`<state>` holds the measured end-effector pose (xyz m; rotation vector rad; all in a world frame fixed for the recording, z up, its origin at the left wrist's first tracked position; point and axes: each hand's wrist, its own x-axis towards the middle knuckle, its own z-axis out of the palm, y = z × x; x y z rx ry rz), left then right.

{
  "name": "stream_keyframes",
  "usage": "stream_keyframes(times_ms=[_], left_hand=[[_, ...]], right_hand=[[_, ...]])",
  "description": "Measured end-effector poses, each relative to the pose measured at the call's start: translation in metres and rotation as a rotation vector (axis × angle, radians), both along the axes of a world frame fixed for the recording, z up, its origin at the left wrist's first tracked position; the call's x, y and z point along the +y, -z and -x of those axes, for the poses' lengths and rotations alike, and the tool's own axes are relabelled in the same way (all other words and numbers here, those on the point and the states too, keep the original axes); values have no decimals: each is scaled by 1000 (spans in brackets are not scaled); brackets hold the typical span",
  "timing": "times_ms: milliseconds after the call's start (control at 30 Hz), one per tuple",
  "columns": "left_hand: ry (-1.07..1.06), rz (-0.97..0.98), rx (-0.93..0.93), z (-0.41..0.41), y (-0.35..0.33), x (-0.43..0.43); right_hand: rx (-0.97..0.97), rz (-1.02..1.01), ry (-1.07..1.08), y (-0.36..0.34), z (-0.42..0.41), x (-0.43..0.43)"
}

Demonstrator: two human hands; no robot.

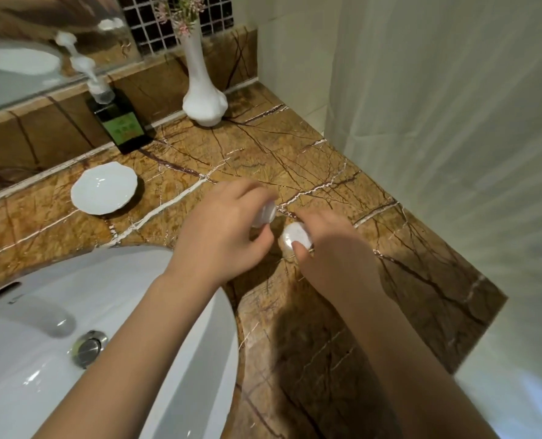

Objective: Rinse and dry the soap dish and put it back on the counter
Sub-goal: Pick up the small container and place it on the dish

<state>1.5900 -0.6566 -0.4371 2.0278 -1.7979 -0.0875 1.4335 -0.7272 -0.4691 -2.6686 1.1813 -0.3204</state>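
Your soap dish (104, 188) sits empty on the marble desk (326, 172), back near the wall strip, well apart from both hands. Your left hand (222, 229) has its fingers (247, 188) curled round a small white blurred object (264, 213); your right hand (333, 251) pinches a small white rounded piece (296, 237) just beside it. Between the dish and the wall stands a dark pump bottle (119, 122), with a white vase (203, 93) further right. The sink (181, 312) lies under your left forearm.
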Motion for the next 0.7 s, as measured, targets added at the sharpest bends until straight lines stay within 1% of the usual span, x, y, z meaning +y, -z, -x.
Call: stream_keyframes(times_ms=[133,300,433,567,700], left_hand=[[-10,1,-10,-6,-6,12],[-26,-18,-27,-11,-4,24],[-34,-15,-29,-12,-3,30],[-58,17,-6,-21,-7,38],[-99,62,-18,-40,-16,56]], right_hand=[[41,20,-26,12,-11,7],[55,61,16,18,-14,9],[112,27,-10,17,-16,8],[54,-66,8,-3,-29,6],[-41,-48,-22,-37,-46,11]])
